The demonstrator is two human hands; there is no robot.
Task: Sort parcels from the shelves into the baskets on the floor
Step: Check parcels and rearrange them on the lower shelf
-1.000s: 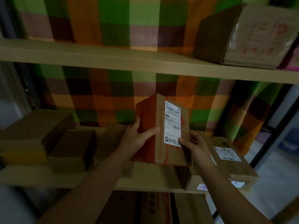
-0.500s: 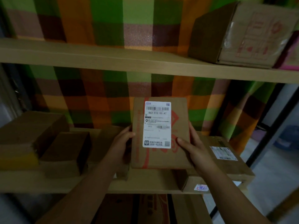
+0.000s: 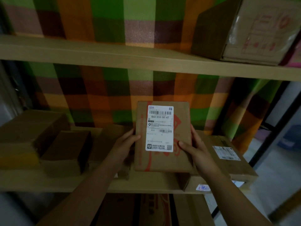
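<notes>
The parcel (image 3: 162, 160) is a flat brown cardboard box with red printing. It is held upright in the air just in front of the middle shelf (image 3: 146, 185), with its broad face turned to the camera. A white shipping label (image 3: 160, 128) covers the upper middle of that face, showing barcodes and the code 863-H10-00-47.

The left hand (image 3: 125, 144) holds the parcel's left edge, thumb on the front and fingers hidden behind. The right hand (image 3: 194, 149) takes the right edge the same way, its thumb pressed on the front near the label's lower corner. Each grip is pinching the parcel between thumb and fingers.

The shelving is pale wood, with an upper shelf (image 3: 114, 54) crossing the view above. A plaid cloth (image 3: 114, 95) in green, orange and brown hangs behind both levels. The light is dim. At the far right are a dark upright post (image 3: 267, 132), pale floor (image 3: 276, 176) and a blurred blue object (image 3: 291, 139).

On the middle shelf at left lie a large box (image 3: 32, 123), a smaller box (image 3: 65, 149) just beside it and a yellow-banded box (image 3: 16, 157) at the edge. To the right, behind the right hand, a flat labelled box (image 3: 228, 157) rests on another box with a sticker (image 3: 202, 187). The upper shelf carries a taped carton (image 3: 244, 30) at right. More cardboard (image 3: 146, 209) shows below the middle shelf.
</notes>
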